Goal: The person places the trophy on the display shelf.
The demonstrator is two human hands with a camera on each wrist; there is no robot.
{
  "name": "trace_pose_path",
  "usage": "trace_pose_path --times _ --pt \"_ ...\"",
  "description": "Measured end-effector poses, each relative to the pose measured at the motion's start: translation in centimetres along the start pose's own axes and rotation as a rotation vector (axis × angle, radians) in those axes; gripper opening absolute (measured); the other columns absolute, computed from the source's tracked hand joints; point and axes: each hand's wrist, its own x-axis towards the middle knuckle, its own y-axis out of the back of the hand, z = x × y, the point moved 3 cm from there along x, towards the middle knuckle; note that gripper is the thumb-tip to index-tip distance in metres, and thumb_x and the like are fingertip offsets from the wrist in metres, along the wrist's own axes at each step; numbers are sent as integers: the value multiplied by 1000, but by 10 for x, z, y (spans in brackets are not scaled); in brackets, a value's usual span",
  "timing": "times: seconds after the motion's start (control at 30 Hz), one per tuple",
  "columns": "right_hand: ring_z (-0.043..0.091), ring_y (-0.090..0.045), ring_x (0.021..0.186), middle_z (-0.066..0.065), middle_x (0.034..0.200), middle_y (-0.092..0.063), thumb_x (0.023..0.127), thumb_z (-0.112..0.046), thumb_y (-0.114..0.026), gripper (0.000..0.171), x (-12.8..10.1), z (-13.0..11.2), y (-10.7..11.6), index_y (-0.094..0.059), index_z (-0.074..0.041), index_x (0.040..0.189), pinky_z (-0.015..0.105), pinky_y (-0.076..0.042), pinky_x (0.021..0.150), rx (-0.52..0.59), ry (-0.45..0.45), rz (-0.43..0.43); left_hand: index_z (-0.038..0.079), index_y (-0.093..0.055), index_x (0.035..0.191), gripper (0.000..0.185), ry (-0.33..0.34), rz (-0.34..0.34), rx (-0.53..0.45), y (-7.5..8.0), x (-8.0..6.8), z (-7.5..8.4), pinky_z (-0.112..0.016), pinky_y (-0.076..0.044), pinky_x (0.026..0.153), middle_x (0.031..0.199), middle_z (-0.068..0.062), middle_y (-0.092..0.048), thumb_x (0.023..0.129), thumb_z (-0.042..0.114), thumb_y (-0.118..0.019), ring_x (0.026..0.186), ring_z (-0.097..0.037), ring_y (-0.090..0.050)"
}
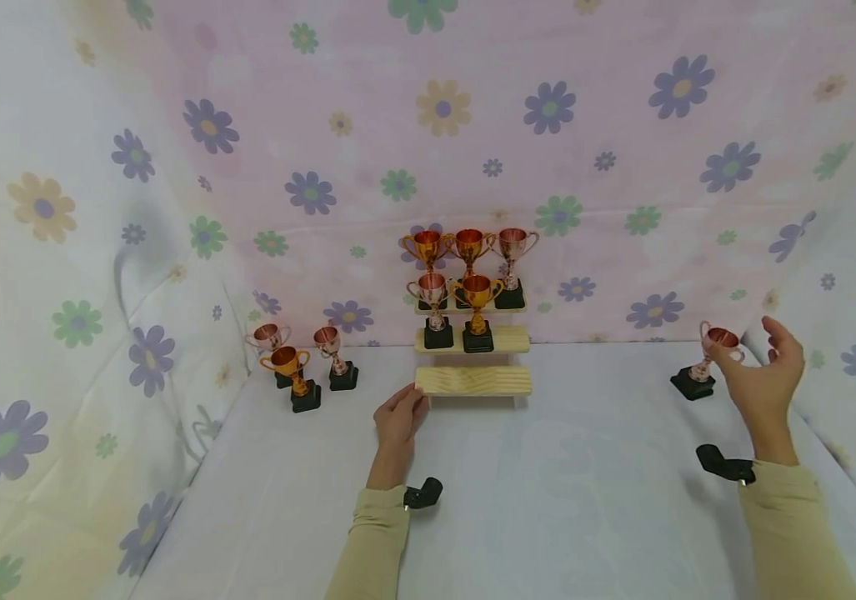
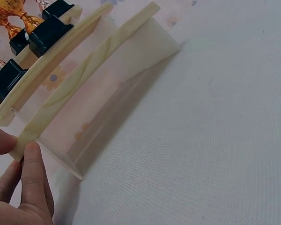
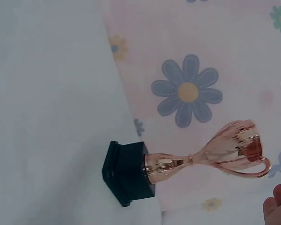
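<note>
My left hand [image 1: 397,421] pinches the left end of the lowest wooden step of a three-tier display stand [image 1: 473,382]. In the left wrist view the thumb lies on top of that step [image 2: 75,84] and the fingers below it. My right hand [image 1: 765,375] is spread beside a rose-gold trophy cup [image 1: 701,372] with a black base. The right wrist view shows the same trophy [image 3: 173,164] upright on the table, with fingertips [image 3: 278,206] apart from it. Gold trophies [image 1: 478,292] and rose-gold trophies [image 1: 513,246] stand on the upper two steps.
At the left of the white table [image 1: 548,500] stand a gold trophy [image 1: 287,362] and two rose-gold ones, one [image 1: 327,342] slightly apart and one [image 1: 268,336] partly hidden behind the gold. Flowered cloth [image 1: 593,192] rises at the back and both sides.
</note>
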Motion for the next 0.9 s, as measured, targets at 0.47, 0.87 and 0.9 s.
trace_pose_path --times 0.47,0.87,0.9 --pt "0 -48 113 -15 125 -52 85 -15 -82 71 3 32 -11 -49 -17 148 23 -47 110 74 -134 -18 -10 -65 125 34 20 1 19 1 1 0 -25 -61 86 108 -15 -69 92 0 -69 85 -12 -69" --pt "2 -46 95 -18 104 -53 79 -3 -84 51 12 42 -27 -64 -12 126 -1 -46 69 137 -63 21 -9 -66 124 33 22 8 29 0 0 1 -30 -60 92 113 -18 -68 92 0 -69 87 -13 -70" --pt "2 -46 95 -18 104 -53 79 -3 -84 49 11 42 -28 -65 -14 123 -1 -46 68 137 -55 24 -9 -66 124 33 23 8 31 0 0 1 -30 -60 92 113 -18 -68 92 1 -69 87 -13 -70"
